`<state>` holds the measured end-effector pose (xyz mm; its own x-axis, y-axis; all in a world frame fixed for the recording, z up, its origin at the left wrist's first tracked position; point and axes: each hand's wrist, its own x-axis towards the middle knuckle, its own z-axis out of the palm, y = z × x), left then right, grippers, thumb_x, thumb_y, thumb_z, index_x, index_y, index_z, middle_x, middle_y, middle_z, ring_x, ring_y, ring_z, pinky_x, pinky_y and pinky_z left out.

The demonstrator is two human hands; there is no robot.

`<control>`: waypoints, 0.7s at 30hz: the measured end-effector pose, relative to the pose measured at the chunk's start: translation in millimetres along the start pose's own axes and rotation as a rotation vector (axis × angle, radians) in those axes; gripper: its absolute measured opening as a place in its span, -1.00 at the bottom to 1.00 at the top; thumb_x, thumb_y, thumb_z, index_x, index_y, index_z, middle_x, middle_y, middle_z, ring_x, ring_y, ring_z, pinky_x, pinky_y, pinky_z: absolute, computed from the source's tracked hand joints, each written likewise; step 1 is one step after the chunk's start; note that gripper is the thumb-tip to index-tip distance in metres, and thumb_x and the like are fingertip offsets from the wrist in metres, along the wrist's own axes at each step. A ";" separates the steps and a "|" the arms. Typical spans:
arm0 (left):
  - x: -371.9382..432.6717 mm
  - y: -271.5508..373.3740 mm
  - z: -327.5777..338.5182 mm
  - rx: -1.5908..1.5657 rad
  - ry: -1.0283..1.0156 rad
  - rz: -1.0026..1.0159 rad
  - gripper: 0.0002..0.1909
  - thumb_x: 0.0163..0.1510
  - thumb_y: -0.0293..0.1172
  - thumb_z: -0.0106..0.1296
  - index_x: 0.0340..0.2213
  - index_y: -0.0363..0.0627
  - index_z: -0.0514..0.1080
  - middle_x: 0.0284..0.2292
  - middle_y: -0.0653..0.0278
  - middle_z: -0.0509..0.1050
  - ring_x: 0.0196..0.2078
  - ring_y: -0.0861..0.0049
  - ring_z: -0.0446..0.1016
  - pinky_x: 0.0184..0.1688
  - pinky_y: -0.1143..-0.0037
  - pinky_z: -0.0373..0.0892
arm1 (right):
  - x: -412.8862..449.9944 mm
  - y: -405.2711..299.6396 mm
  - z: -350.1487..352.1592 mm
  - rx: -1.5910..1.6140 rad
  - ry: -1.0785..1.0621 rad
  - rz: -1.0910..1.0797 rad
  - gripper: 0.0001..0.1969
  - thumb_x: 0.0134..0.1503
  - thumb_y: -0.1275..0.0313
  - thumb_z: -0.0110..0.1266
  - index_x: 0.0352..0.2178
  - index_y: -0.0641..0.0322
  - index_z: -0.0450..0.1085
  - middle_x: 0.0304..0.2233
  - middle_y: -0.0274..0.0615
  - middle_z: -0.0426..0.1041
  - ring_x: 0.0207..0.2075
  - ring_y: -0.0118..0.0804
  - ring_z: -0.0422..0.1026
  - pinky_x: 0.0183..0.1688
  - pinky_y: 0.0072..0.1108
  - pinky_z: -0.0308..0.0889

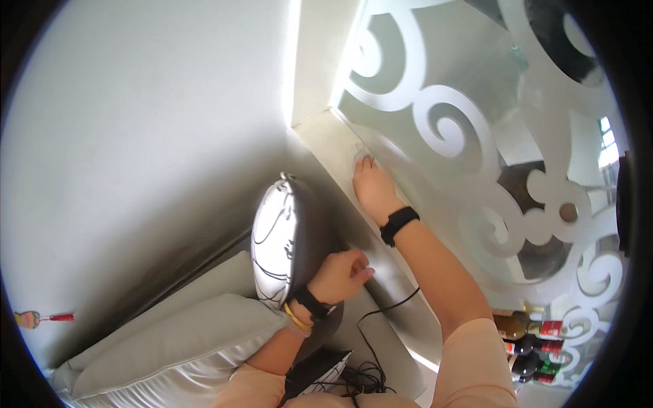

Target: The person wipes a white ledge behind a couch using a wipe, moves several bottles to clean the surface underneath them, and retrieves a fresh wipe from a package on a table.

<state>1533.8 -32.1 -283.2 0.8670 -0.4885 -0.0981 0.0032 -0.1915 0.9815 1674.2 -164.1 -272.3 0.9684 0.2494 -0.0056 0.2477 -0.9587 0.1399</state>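
Note:
My right hand [376, 187] reaches out to a cream ledge [326, 135] at the foot of a mirrored panel. Its fingertips press a small pale, translucent thing [362, 152] onto the ledge; what it is I cannot tell. Lower down, my left hand [337, 276] hangs with fingers loosely curled and the thumb apart, nothing visible in it. It is beside a white cushion with black line drawing [273, 245], which stands on edge on a light grey sofa [403, 352]. Both wrists wear black bands, and the left also a gold-coloured bangle [297, 317].
A large grey cushion [178, 347] leans by the white wall [153, 112]. Black cable [375, 352] lies tangled on the sofa near a black-and-white cushion [316, 375]. White scrollwork [449, 127] covers the mirrored panel [469, 56]. Several bottles [515, 324] show at right. A red-tasselled ornament [30, 320] hangs far left.

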 end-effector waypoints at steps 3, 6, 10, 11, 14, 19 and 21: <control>2.1 0.4 1.4 -0.012 -0.005 0.051 -0.76 -0.07 -0.36 0.11 -0.41 -0.29 0.39 -0.58 0.20 0.47 -0.55 0.58 0.44 -0.46 0.60 0.35 | -65.1 10.5 0.3 -0.021 0.028 0.054 -0.68 -0.03 0.56 -0.15 -0.20 0.53 0.23 -0.18 0.11 0.30 -0.17 -0.11 0.35 -0.28 -0.53 0.41; -0.7 8.7 -3.7 0.038 0.001 -0.011 -0.76 -0.04 -0.33 0.09 -0.42 -0.30 0.39 -0.60 0.23 0.45 -0.54 0.65 0.41 -0.46 0.62 0.34 | -133.3 14.2 4.8 -0.006 0.086 0.128 -0.67 -0.03 0.57 -0.14 -0.19 0.55 0.22 -0.15 0.13 0.29 -0.13 -0.07 0.33 -0.27 -0.54 0.41; 1.5 12.1 -1.8 0.081 -0.016 -0.004 -0.75 -0.03 -0.32 0.08 -0.41 -0.30 0.40 -0.59 0.25 0.45 -0.55 0.65 0.40 -0.46 0.63 0.34 | -227.8 26.9 8.9 -0.003 -0.017 0.252 -0.60 -0.03 0.59 -0.13 -0.12 0.59 0.17 -0.05 0.21 0.21 0.00 -0.03 0.25 -0.21 -0.52 0.40; 2.0 13.2 0.4 0.079 -0.034 -0.001 -0.75 -0.03 -0.32 0.08 -0.41 -0.30 0.40 -0.59 0.25 0.45 -0.55 0.65 0.40 -0.46 0.63 0.34 | -252.1 29.7 7.1 -0.003 -0.086 0.315 -0.57 -0.04 0.61 -0.15 -0.07 0.59 0.12 -0.01 0.24 0.16 0.03 -0.01 0.22 -0.18 -0.50 0.38; 0.1 13.6 0.7 0.051 0.003 -0.020 -0.77 -0.06 -0.35 0.09 -0.43 -0.30 0.39 -0.58 0.16 0.46 -0.54 0.50 0.45 -0.45 0.57 0.35 | -293.1 31.2 1.6 0.053 -0.176 0.397 -0.52 -0.02 0.64 -0.20 0.00 0.53 0.04 0.05 0.22 0.09 0.09 -0.01 0.15 -0.10 -0.48 0.33; 0.4 16.3 2.9 0.078 -0.016 -0.034 -0.76 -0.06 -0.35 0.09 -0.43 -0.30 0.38 -0.57 0.15 0.47 -0.54 0.51 0.44 -0.45 0.58 0.35 | -276.8 20.5 5.6 0.189 -0.062 0.335 -0.41 -0.06 0.65 -0.14 0.06 0.53 -0.05 0.10 0.26 -0.02 0.15 0.07 0.01 0.09 -0.40 0.12; 0.7 14.8 3.1 0.081 -0.018 -0.028 -0.76 -0.05 -0.34 0.09 -0.42 -0.30 0.39 -0.57 0.20 0.46 -0.55 0.60 0.42 -0.45 0.61 0.34 | -240.1 2.1 10.3 0.453 0.094 0.310 -0.43 -0.03 0.60 -0.14 0.06 0.51 -0.05 0.12 0.25 -0.06 0.18 0.07 -0.06 0.17 -0.34 -0.05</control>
<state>1532.9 -38.0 -269.3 0.8580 -0.4972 -0.1293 -0.0137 -0.2737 0.9617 1442.5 -227.5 -280.8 0.9962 -0.0629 0.0596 -0.0407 -0.9469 -0.3189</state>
